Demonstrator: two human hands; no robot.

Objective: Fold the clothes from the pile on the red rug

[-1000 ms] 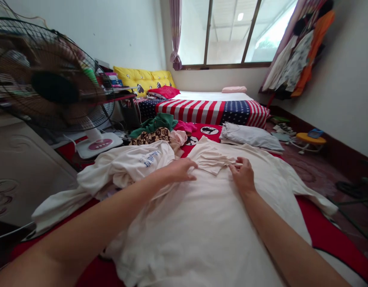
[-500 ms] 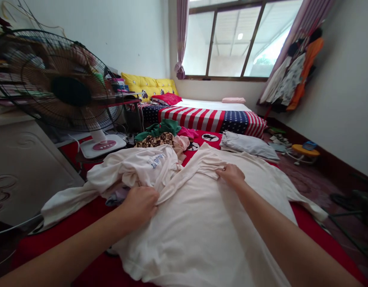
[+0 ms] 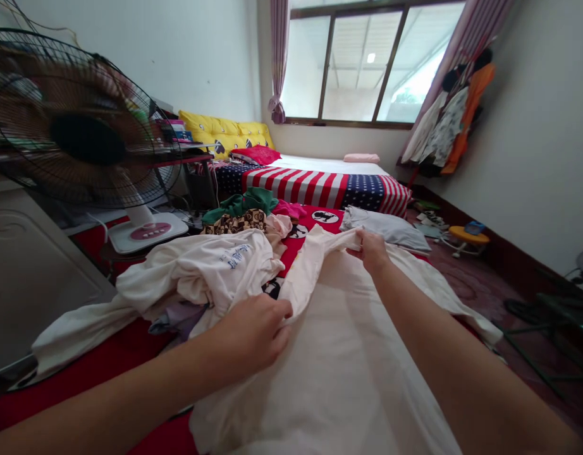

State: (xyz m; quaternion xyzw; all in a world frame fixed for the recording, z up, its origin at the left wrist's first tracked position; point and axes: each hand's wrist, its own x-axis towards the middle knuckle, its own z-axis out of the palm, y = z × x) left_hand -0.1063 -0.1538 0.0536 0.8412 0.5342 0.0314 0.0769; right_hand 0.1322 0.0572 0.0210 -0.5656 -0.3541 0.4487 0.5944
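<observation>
A white long-sleeved shirt (image 3: 339, 354) lies spread over the red bedding in front of me. My left hand (image 3: 260, 328) is closed on the shirt's left edge, near the folded-over sleeve. With my right hand (image 3: 371, 249) I pinch the sleeve's end near the collar area, lifted slightly so that the cloth stretches between both hands. One sleeve reaches out to the right, toward the bed's edge. Beside my left hand sits a crumpled white garment with blue lettering (image 3: 210, 265), and a lavender cloth (image 3: 180, 318) pokes out beneath it.
A standing fan (image 3: 87, 139) is at the left. Behind the white garment are a green cloth (image 3: 253, 199) and a brown patterned cloth (image 3: 237, 222). A grey-white pillow (image 3: 389, 229) lies beyond the shirt. Farther back is a bed with a striped cover (image 3: 301, 188); an orange stool (image 3: 468, 236) stands right.
My right hand has moved up and away, drawing the sleeve with it. My left hand has shifted right, off the crumpled garment's side. The view has turned slightly right.
</observation>
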